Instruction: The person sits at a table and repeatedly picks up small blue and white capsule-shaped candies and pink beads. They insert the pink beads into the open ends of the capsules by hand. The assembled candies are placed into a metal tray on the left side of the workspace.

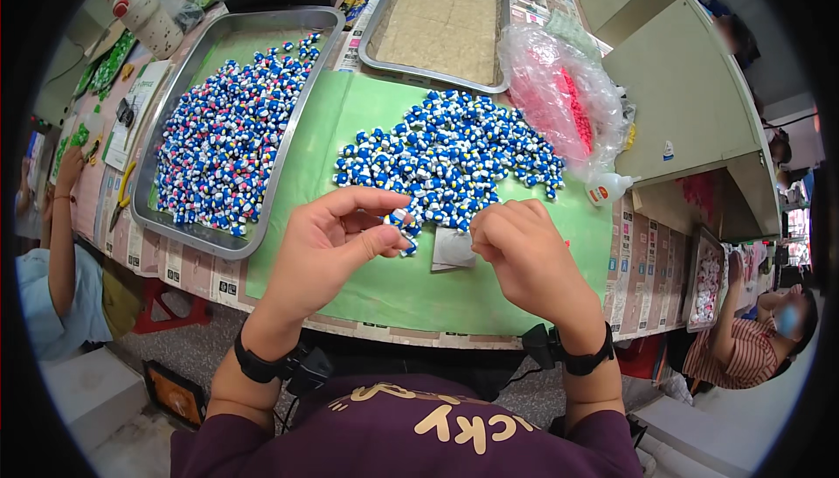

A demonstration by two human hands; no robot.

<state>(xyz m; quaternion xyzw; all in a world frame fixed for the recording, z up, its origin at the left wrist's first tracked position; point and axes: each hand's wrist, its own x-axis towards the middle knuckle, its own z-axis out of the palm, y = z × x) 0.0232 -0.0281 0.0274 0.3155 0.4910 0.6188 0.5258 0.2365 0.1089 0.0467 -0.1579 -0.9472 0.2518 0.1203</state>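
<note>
Above a green mat (402, 305), a small blue-and-white piece (399, 217) is pinched between the thumb and fingers of the left hand (323, 246), at the near edge of a loose pile of similar pieces (446, 150), while the right hand (524, 252) is held curled, well apart from it (whether its fingertips meet on anything cannot be told). The step in hand is judged to be close handling of 1 piece. For the next move, a steady left pinch and careful right fingertip placement seem called for.
</note>
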